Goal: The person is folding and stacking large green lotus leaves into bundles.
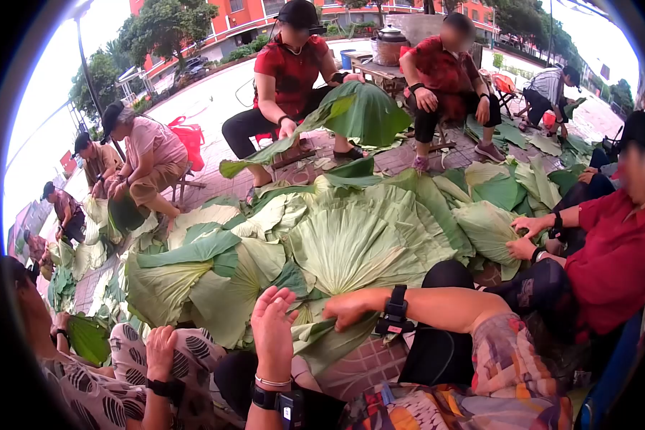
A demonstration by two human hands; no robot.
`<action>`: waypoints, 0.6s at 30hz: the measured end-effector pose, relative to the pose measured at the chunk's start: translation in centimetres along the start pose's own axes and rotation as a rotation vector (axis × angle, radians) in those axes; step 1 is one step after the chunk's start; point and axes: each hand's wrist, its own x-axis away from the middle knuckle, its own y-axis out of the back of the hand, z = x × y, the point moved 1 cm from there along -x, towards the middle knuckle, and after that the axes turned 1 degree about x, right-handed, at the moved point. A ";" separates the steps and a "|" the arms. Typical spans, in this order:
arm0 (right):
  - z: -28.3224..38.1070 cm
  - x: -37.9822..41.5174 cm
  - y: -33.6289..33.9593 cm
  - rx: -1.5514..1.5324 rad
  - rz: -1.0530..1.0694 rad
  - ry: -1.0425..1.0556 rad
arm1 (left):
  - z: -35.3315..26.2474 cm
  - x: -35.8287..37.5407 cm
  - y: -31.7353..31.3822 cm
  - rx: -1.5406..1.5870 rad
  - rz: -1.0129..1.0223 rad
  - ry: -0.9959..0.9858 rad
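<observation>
My left hand (273,324), with a bangle and a black wrist device below it, is raised palm-up at the lower middle, its fingers apart and nothing in it. To its right, my right hand (349,309) reaches across from the right, its fingers bent round the edge of a green leaf (326,345) near my knees. Just beyond both hands lies a heap of large pale green leaves (362,240), their undersides with radiating veins. A darker leaf (186,247) is folded over the heap on the left.
A co-worker in patterned clothes (186,358) sits close on my left. Another in red (609,236) handles a leaf on the right. Two people in red sit across the heap, one holding a large leaf (369,111). More people and leaves line the left side.
</observation>
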 end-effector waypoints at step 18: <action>-2.8 5.4 5.3 -0.385 -0.714 -0.038 | -0.8 -3.0 -2.9 -0.054 -0.139 -0.122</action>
